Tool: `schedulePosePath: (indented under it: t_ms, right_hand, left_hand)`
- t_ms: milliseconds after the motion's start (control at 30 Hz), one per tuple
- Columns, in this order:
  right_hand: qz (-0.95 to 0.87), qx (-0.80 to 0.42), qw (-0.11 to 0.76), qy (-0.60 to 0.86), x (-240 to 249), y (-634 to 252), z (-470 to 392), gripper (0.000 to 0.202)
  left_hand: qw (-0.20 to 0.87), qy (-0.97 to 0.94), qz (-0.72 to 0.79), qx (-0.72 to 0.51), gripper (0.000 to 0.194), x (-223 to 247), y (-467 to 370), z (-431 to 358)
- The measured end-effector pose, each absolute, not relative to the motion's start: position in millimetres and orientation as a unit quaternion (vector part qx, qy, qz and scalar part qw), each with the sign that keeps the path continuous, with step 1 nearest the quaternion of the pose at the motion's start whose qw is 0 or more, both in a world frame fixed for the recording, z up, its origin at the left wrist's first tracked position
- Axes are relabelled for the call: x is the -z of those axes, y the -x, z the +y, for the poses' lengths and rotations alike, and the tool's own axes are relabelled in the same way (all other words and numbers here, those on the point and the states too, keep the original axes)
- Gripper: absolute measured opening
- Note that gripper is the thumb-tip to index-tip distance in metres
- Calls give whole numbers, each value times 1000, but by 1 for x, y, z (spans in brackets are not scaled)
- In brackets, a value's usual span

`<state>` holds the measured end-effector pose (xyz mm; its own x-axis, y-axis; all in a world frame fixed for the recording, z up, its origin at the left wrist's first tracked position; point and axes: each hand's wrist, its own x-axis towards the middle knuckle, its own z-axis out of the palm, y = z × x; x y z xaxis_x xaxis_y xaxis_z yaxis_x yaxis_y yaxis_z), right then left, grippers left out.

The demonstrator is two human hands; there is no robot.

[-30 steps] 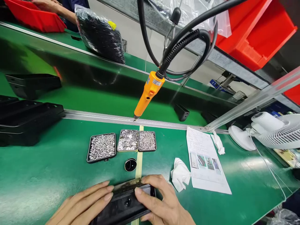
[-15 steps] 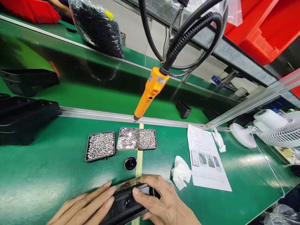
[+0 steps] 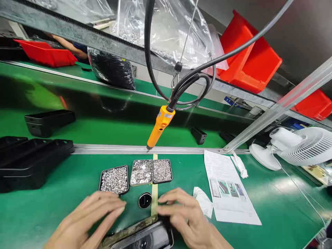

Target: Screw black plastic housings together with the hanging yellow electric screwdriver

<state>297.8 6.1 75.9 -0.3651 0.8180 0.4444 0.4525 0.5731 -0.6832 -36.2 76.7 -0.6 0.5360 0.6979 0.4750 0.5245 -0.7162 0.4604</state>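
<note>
A long black housing (image 3: 158, 232) with a glossy, hollow top lies at the bottom edge of the view, partly cut off. Along its far side runs a worn, brownish strip (image 3: 129, 230). My left hand (image 3: 90, 219) is raised over the housing's left side, fingers stretched out and holding nothing. At the right end, my right hand (image 3: 185, 216) has its fingers apart and slightly bent; whether it touches the housing I cannot tell. Just beyond lies a round black disc (image 3: 145, 200) with a shiny rim. Small metal parts fill three trays: left (image 3: 114, 180), middle (image 3: 141, 172) and right (image 3: 162, 171).
An orange electric screwdriver (image 3: 160, 126) hangs from a coiled cable above the rail. Black housings (image 3: 33, 162) stand at left. To the right are a crumpled white cloth (image 3: 203, 202), a printed sheet (image 3: 229, 188) and a white fan (image 3: 303, 145). Red bins (image 3: 249, 55) sit overhead.
My left hand has lifted off the housing, and my right hand has loosened its grip with fingers spreading. The camera has tilted up, so the bench things appear lower and the overhead shelf shows.
</note>
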Motion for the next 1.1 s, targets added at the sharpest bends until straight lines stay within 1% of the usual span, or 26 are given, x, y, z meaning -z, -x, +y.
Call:
schedulePosePath:
  t_ms: [33, 100, 167, 267, 367, 467, 567, 667, 767, 833, 900, 967, 1033, 1100]
  right_hand:
    - [-772, -237, 409, 425, -81, -295, 13, 38]
    - [-739, -233, 438, 456, -85, -287, 23, 37]
    - [-726, -222, 462, 458, -83, -278, 31, 34]
    - [-725, -212, 473, 453, -74, -271, 33, 29]
    - [-723, -210, 476, 454, -68, -272, 29, 28]
    - [-706, -221, 485, 466, -65, -277, 24, 31]
    - [-686, -236, 486, 487, -62, -282, 23, 33]
    - [-665, -247, 490, 506, -58, -285, 25, 37]
    - [-649, -259, 494, 518, -55, -288, 25, 42]
    - [-642, -270, 495, 520, -54, -289, 25, 44]
    - [-639, -278, 496, 518, -53, -289, 24, 44]
    - [-640, -281, 499, 512, -53, -288, 23, 43]
    - [-643, -280, 502, 506, -54, -287, 22, 42]
    - [-645, -277, 503, 504, -55, -288, 22, 41]
  left_hand:
    - [131, -868, 359, -318, 25, -5, 27, 95]
    - [124, -865, 377, -307, 28, -11, 5, 129]
    - [121, -868, 390, -282, 25, -11, -17, 152]
    - [123, -874, 404, -240, 19, -4, -37, 169]
    - [143, -875, 409, -214, 25, 1, -42, 174]
    - [182, -861, 423, -215, 31, -1, -39, 179]
    - [235, -833, 443, -231, 43, -16, -31, 178]
    - [293, -816, 442, -231, 54, -35, -18, 155]
    - [324, -825, 405, -227, 45, -45, -1, 108]
    - [280, -866, 346, -229, 34, -45, 7, 76]
    - [183, -906, 294, -245, 25, -42, 10, 52]
    - [97, -923, 270, -256, 21, -40, 8, 41]
    - [52, -922, 258, -282, 18, -40, 6, 39]
    - [44, -922, 243, -298, 19, -39, 8, 40]
